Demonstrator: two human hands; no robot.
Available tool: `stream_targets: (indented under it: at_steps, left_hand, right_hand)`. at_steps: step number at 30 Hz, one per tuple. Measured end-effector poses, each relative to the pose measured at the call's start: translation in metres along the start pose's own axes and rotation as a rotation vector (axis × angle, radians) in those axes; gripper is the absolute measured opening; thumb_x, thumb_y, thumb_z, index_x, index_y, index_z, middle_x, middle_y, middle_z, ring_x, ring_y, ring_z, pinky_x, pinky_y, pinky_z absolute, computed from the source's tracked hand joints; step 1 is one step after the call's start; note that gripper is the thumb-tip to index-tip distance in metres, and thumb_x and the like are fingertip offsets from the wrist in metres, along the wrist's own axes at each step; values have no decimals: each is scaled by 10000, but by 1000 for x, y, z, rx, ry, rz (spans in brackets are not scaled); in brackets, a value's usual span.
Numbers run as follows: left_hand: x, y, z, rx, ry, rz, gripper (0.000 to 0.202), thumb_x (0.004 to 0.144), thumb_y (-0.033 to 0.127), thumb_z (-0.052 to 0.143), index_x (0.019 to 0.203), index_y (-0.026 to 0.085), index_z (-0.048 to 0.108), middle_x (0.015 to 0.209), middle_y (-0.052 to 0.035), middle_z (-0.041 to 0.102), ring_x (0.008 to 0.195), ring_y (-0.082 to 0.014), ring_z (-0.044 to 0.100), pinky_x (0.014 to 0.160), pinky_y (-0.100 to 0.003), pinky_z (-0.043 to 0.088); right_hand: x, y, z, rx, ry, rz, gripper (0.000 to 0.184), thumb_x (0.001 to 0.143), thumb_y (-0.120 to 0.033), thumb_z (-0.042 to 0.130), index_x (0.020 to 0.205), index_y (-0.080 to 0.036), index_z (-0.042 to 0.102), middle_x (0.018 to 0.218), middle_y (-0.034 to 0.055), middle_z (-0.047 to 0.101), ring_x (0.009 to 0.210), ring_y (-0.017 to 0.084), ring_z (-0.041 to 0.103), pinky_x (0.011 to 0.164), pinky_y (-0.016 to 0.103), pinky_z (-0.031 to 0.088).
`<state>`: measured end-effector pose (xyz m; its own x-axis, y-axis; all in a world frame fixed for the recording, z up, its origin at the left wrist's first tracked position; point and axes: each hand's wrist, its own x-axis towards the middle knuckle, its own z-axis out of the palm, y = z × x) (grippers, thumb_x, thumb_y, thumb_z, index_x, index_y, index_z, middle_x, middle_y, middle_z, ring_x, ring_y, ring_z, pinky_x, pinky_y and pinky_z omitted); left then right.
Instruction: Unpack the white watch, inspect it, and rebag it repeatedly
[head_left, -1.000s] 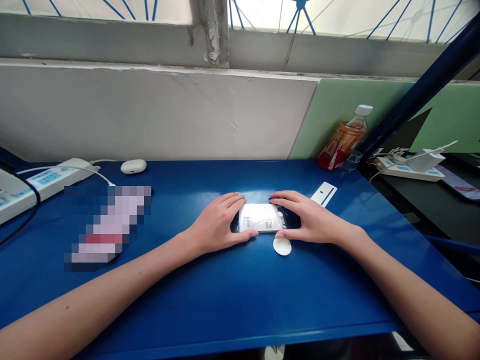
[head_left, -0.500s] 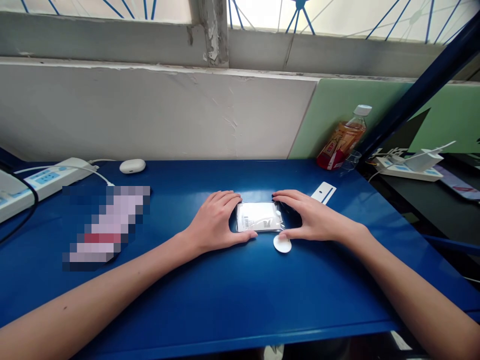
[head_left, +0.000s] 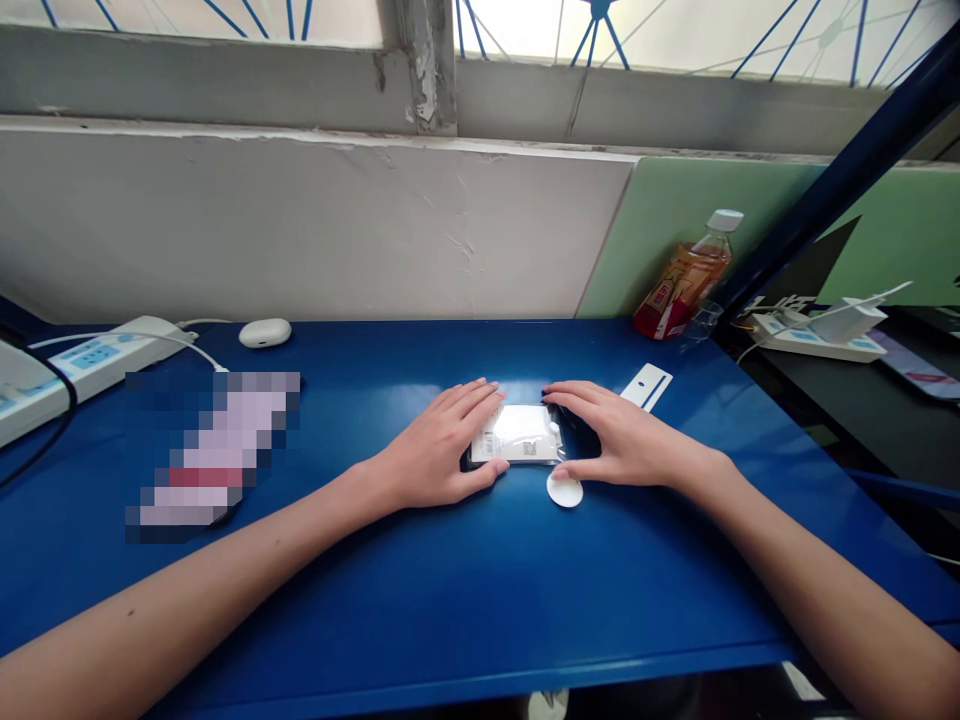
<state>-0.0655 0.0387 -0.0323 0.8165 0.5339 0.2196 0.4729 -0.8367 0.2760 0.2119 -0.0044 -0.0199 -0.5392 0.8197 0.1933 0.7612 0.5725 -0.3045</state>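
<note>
A small white packet in clear plastic wrap (head_left: 517, 435), with a printed code on its face, lies on the blue desk (head_left: 480, 580). My left hand (head_left: 439, 450) spans its left end, fingers over the far edge and thumb along the near edge. At the right end, my right hand (head_left: 615, 435) is curved around the packet, fingertips at the far corner and thumb at the near corner. A round white disc (head_left: 565, 490) lies just under my right thumb. Beyond that hand is a flat white card with a dark stripe (head_left: 647, 387).
At left lie a power strip (head_left: 112, 350), a white earbud case (head_left: 265, 332) and a blurred-out pinkish object (head_left: 247, 420) with a cable. A drink bottle (head_left: 682, 285) leans in the back right corner by a blue post (head_left: 840, 180). Another power strip (head_left: 817, 335) is beyond it.
My left hand has shifted slightly right, its fingers now overlapping the packet's left end. The packet's plastic and glare look slightly different. My right hand has barely moved.
</note>
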Motion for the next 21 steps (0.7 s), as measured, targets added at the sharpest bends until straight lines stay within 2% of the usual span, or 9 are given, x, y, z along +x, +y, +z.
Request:
stream_targets:
  at_steps: [3, 5, 15, 21]
  left_hand:
    - [1, -1, -2, 8, -123, 74, 615, 1017, 433, 431, 1564, 203, 267, 1625, -109, 258, 1518, -302, 165, 1219, -508, 184]
    - [2, -1, -2, 16, -163, 84, 607, 1036, 430, 393, 1577, 211, 229, 1633, -99, 230, 1522, -291, 136, 1223, -504, 157]
    - [2, -1, 0, 67, -195, 71, 607, 1038, 427, 373, 1577, 192, 221, 1638, -115, 203, 1528, -289, 104, 1219, -504, 134]
    - [3, 0, 0, 76, -207, 59, 611, 1033, 413, 368, 1581, 201, 200, 1642, -108, 199, 1529, -289, 100, 1218, -498, 134]
  right_hand:
    - [1, -5, 5, -52, 31, -22, 690, 858, -589, 628, 1376, -139, 550, 1386, 215, 584, 1257, 384, 566, 1014, 557, 501]
    - [1, -9, 9, -93, 53, -14, 609, 913, -540, 572, 1357, -122, 562, 1378, 222, 592, 1259, 382, 569, 1019, 559, 497]
    - [5, -20, 11, -197, 103, -57, 373, 975, -256, 455, 1247, -77, 636, 1278, 193, 681, 1174, 333, 653, 986, 503, 547]
    - [6, -26, 20, -277, 116, -114, 368, 934, -109, 455, 1267, -71, 608, 1286, 199, 676, 1212, 304, 642, 1001, 426, 556]
